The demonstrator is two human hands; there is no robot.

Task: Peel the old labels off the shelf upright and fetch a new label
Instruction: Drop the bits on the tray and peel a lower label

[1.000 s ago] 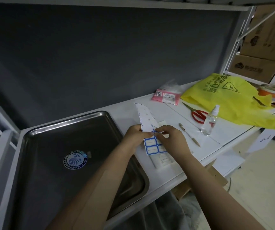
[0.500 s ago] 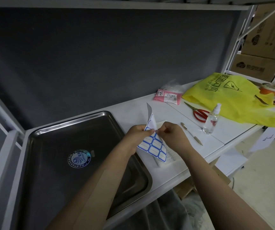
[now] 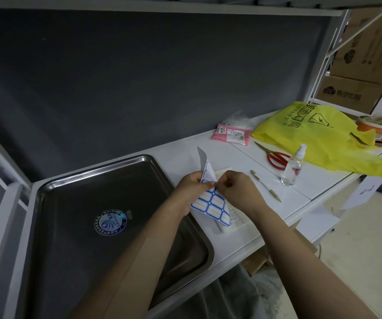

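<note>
The left forearm [image 3: 139, 249] and the right forearm [image 3: 300, 245] reach in from the lower edge and converge, wrists about level. The left hand [image 3: 192, 188] curls its fingers behind the label sheet [image 3: 213, 207], thumb pressed on its front. The right hand [image 3: 239, 191] faces it, knuckles up, thumb and forefinger pinching at the same spot, though it is hard to tell whether they grip one label or the whole sheet. The two hands' fingertips nearly touch.

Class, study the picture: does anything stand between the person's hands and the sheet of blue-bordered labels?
Nothing visible does. The left hand and the right hand both pinch the label sheet near its fold, over the white shelf.
</note>
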